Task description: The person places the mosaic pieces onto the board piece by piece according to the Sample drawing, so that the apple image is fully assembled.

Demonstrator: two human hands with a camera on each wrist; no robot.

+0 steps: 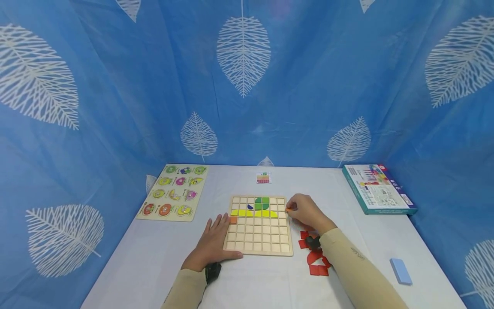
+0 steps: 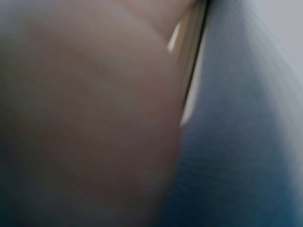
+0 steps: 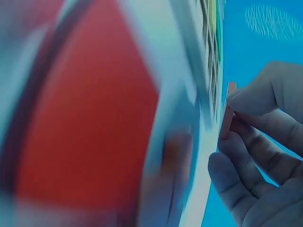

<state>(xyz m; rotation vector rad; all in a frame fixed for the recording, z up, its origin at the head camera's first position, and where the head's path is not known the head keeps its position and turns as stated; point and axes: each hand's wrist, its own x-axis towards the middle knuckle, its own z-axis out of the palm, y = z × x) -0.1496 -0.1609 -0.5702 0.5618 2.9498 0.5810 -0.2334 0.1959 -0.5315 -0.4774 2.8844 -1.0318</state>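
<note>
Covering the whole work area, a white table [image 1: 162,253] sits inside blue leaf-printed curtains [image 1: 115,86]. Near the table's left edge lies a fruit peg puzzle [image 1: 174,192], and at the right a teal game box [image 1: 376,189] with a pale blue block [image 1: 400,271] well in front of it. A small pattern card [image 1: 263,177] lies just beyond the central piece, a wooden grid board [image 1: 260,226] whose top rows carry green, blue and yellow tiles, with one orange tile [image 1: 233,219] at its left edge.

Loose red tiles [image 1: 315,257] lie on the table to the right of the board, under the right forearm.

The left hand [image 1: 213,244] rests flat, fingers straight, against the board's left side. The right hand [image 1: 306,212] sits at the board's right edge, and the wrist view shows its fingertips [image 3: 246,101] pinching a small orange piece [image 3: 227,113], held on edge with its long axis running roughly along that board edge. The empty cells lie immediately to the left of this piece, so the right hand is much the nearer of the two to them.
</note>
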